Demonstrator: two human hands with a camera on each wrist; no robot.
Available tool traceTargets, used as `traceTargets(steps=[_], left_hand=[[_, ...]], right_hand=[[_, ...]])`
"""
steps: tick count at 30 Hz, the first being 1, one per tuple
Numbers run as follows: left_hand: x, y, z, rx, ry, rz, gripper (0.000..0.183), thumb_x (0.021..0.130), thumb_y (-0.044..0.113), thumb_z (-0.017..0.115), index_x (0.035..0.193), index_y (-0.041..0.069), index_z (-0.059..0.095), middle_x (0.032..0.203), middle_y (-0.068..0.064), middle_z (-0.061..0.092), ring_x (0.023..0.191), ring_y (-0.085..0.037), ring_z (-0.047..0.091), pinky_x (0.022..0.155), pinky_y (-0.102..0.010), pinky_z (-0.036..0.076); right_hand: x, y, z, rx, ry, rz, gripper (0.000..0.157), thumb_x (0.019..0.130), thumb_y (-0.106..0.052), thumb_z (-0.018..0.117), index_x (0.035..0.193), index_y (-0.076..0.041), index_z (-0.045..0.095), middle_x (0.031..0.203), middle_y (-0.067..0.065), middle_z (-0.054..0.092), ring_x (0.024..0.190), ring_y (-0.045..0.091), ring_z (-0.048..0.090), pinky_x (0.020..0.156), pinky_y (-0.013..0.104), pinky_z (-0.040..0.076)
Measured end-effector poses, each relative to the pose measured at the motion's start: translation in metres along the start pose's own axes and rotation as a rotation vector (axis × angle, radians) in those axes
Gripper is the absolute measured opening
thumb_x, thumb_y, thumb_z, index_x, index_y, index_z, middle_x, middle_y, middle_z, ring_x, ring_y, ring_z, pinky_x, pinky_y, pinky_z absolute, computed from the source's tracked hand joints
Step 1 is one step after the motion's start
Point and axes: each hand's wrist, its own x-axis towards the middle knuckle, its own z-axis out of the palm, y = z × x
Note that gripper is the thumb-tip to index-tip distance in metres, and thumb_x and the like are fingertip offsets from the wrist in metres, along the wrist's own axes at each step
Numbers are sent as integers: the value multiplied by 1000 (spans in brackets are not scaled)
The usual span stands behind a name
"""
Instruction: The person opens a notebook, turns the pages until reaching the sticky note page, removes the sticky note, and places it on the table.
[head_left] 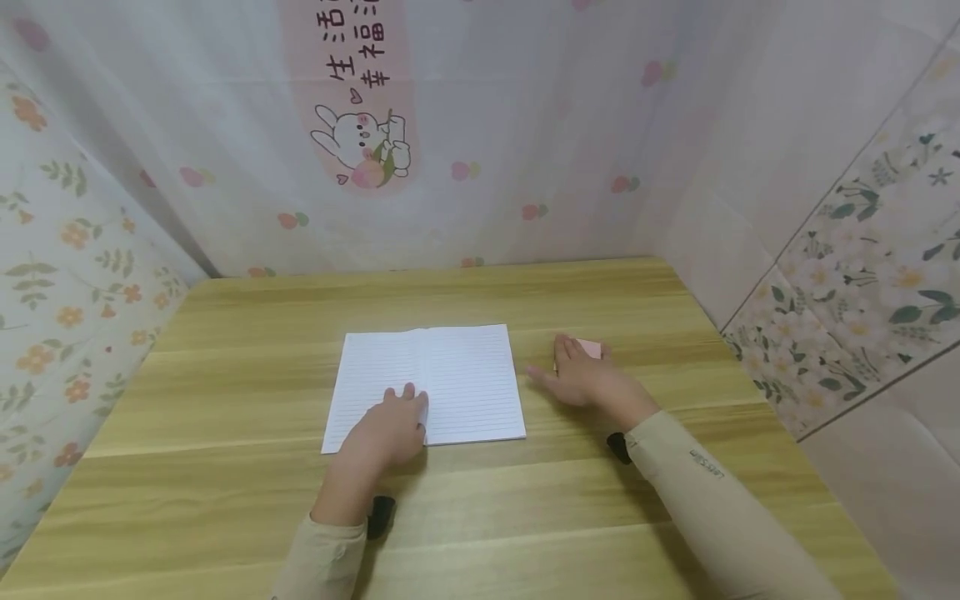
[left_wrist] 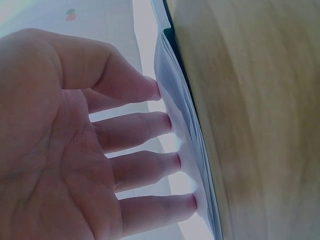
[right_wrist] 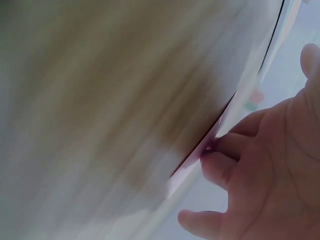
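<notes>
An open notebook (head_left: pixel 472 383) with ruled white pages lies on the wooden table. My left hand (head_left: pixel 393 429) rests its fingertips on the page near the centre fold. In the left wrist view the spread fingers (left_wrist: pixel 145 165) of that hand touch the paper, with nothing held. To the right of the notebook, my right hand (head_left: pixel 581 379) lies over a small flat pink pad (head_left: pixel 591 347), partly covering it. The right wrist view has some fingertips (right_wrist: pixel 215 167) on the thin pink pad (right_wrist: pixel 187 167), while the thumb stands apart from it.
The yellowish wood-grain table (head_left: pixel 225 400) reaches back to a white curtain (head_left: pixel 525 125) printed with a rabbit and fruit. Floral cloth (head_left: pixel 75 250) hangs on the left, and a flower-patterned wall (head_left: pixel 862 300) stands at the right. Dark wrist-worn pieces show under both forearms.
</notes>
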Motion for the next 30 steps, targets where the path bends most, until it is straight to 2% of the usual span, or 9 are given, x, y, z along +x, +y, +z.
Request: traceTargets(steps=[5, 11, 17, 21, 25, 30], left_hand=[[1, 2, 1, 1, 1, 2, 55, 104, 10, 44, 156, -7, 44, 168, -33, 35, 155, -59, 31, 122, -68, 36], [0, 1, -1, 19, -8, -3, 55, 104, 11, 48, 156, -7, 44, 168, -33, 36, 156, -57, 32, 123, -67, 36], [4, -4, -7, 47, 20, 45, 53, 100, 7, 51, 152, -5, 49, 162, -27, 48, 149, -50, 46, 123, -60, 40], [8, -7, -12, 33, 17, 42, 56, 101, 8, 49, 156, -2, 47, 162, -22, 52, 149, -42, 50, 125, -55, 41], [12, -11, -20, 11, 38, 50, 57, 103, 10, 47, 158, -1, 45, 163, -23, 49, 153, -42, 47, 126, -56, 38], [16, -13, -32, 26, 121, 48, 55, 107, 18, 48, 160, 1, 44, 167, -27, 41, 156, -50, 36, 123, -65, 38]], right_hand=[[-21, 22, -2, 3, 20, 21, 112, 103, -81, 20, 166, 10, 11, 177, 28, 7, 165, 46, 11, 124, 82, 1], [-26, 38, -3, -1, 39, 42, 104, 108, -72, 23, 164, 15, 13, 175, 33, 9, 164, 50, 13, 121, 85, 3], [-24, 31, -8, 9, 35, 55, 103, 108, -72, 24, 163, 15, 16, 173, 36, 12, 163, 52, 14, 121, 86, 7], [-22, 22, -12, -10, 44, 50, 101, 108, -72, 24, 165, 12, 16, 173, 35, 12, 162, 54, 15, 123, 83, 11], [-19, 14, -15, -31, 85, 20, 95, 110, -68, 28, 166, 9, 19, 173, 34, 16, 160, 57, 20, 126, 77, 16], [-16, 3, -21, -57, 169, -56, 80, 112, -56, 41, 161, 7, 37, 166, 30, 40, 155, 50, 39, 124, 67, 35]])
